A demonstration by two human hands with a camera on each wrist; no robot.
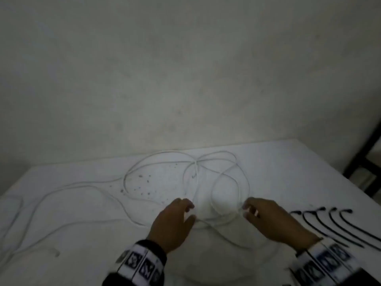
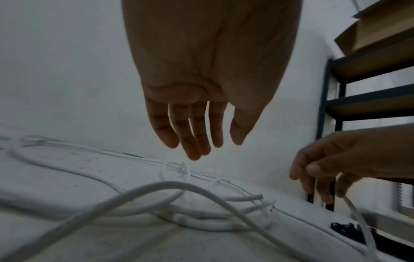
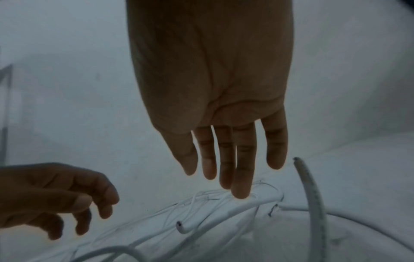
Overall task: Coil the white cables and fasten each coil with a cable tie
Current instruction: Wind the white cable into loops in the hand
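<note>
White cables sprawl loose on the worktop, your hands low over them.

White cables [image 1: 135, 169] lie in uncoiled overlapping loops across the middle and left of the pale worktop [image 1: 288, 162]. Your left hand [image 1: 173, 221] hovers at lower centre, its grip released and holding nothing. Your right hand [image 1: 272, 221] is at the near edge of a loop; whether its grip is grasping a strand, I cannot tell. Black cable ties [image 1: 334, 223] lie in a row at lower right.
</note>
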